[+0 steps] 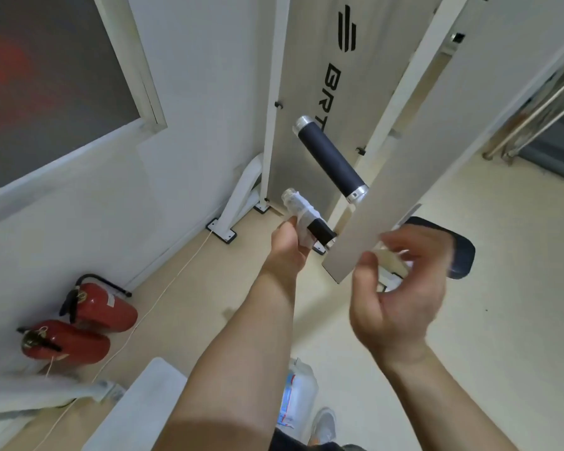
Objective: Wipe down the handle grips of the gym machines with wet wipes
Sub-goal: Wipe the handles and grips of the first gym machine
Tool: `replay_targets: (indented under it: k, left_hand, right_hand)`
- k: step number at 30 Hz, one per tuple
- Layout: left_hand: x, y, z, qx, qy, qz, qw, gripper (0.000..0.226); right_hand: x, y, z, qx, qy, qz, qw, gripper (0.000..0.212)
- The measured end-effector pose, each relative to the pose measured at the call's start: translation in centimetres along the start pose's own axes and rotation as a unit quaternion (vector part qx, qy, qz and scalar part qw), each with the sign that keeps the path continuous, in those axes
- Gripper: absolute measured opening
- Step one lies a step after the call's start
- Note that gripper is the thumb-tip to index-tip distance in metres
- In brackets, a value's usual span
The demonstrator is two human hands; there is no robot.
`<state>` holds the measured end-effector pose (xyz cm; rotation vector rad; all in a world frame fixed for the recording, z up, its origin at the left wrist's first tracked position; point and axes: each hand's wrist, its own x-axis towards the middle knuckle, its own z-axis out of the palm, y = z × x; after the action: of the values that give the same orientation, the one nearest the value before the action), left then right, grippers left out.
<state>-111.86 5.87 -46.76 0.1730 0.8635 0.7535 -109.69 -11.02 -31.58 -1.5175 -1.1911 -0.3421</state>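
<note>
Head view: white wet wipe [302,211] wrapped round lower black cylindrical handle grip [319,232]; left hand [290,245] grips wipe and grip together, fingers curled round. Upper black cylindrical handle grip [331,157] bare, just above left hand. Right hand [398,301] blurred, fingers loosely curled beside end of flat grey metal bar [372,222]; cannot tell whether it holds anything. Red fire extinguishers [101,307] on floor [502,288], well left of left hand.

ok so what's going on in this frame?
A person is cleaning a gym machine's handles. The left hand grips a wet wipe wrapped round the lower handle grip, covering most of it. The upper handle grip is bare. The right hand is blurred beside the flat bar; I can't tell if it holds anything.
</note>
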Motion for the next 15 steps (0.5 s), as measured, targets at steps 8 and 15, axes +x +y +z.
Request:
replay_targets:
  k: [8, 15]
  left_hand:
    - [-3.2, 0.9, -0.5, 0.030, 0.059, 0.047, 0.997, 0.022]
    - [-2.9, 2.2, 0.7, 0.001, -0.038, 0.001, 0.999, 0.067]
  right_hand:
    - [4.5, 0.7, -1.1, -0.107, -0.142, 0.261, 0.949, 0.066]
    - [4.0, 2.7, 0.2, -0.185, -0.135, 0.255, 0.939, 0.056]
